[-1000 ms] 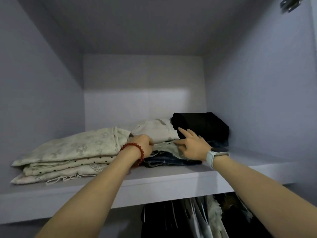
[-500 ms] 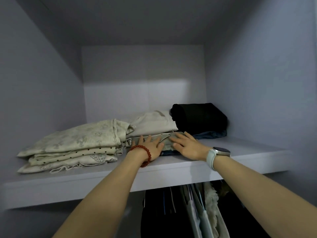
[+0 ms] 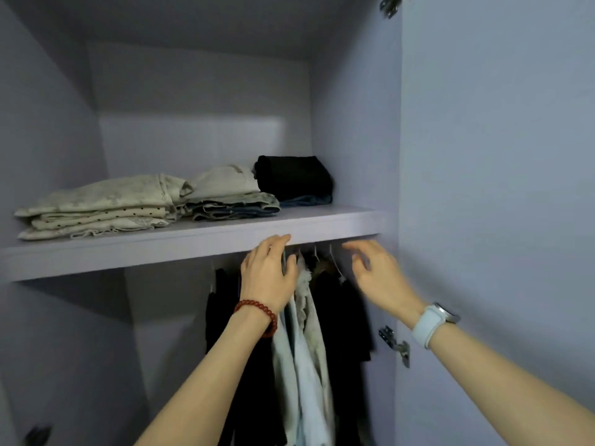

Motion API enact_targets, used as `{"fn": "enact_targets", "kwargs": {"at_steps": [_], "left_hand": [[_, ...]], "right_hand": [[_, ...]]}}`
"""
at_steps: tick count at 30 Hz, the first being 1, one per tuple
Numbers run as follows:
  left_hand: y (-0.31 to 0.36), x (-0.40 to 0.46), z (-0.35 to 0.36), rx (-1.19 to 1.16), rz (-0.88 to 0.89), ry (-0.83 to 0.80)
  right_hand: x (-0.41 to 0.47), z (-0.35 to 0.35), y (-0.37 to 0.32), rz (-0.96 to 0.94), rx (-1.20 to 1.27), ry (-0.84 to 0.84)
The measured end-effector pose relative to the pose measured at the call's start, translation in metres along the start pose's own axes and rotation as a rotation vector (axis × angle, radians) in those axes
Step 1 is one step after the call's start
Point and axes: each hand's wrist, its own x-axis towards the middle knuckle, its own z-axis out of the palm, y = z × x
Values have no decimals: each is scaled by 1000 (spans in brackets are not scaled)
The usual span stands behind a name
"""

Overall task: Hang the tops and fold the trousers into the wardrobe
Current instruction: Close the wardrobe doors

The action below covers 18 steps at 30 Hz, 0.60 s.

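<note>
Folded trousers lie on the wardrobe shelf (image 3: 161, 249): a pale patterned stack (image 3: 96, 207) at the left, folded jeans with a cream piece on top (image 3: 231, 206) in the middle, and a black folded pile (image 3: 294, 178) at the right. Below the shelf, dark and light tops (image 3: 302, 333) hang on hangers. My left hand (image 3: 269, 272), with a red bead bracelet, hovers just under the shelf edge with relaxed fingers, holding nothing. My right hand (image 3: 376, 268), with a white watch, is beside it, fingers loose and blurred, also empty.
The wardrobe's right side panel (image 3: 354, 140) and an open door (image 3: 499, 188) with a metal hinge (image 3: 397, 347) stand close to my right arm. The left inner wall (image 3: 42, 123) bounds the shelf.
Both hands have left the folded jeans on the shelf and dropped below the shelf edge, in front of the hanging tops. The view has pulled back and tilted down.
</note>
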Motion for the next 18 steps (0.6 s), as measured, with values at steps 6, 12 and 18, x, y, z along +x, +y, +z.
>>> {"fn": "enact_targets", "kwargs": {"at_steps": [6,12,18], "left_hand": [[106,-108,33,-154,43,-96],[187,-160,42,-168,285,-111],[240,-165,59,-67,496,-126]], "right_hand": [[-128,-103,18,62,-74,8],[-220,-186,25,-113,-211,333],[-242,-219,59,305,-137,320]]}}
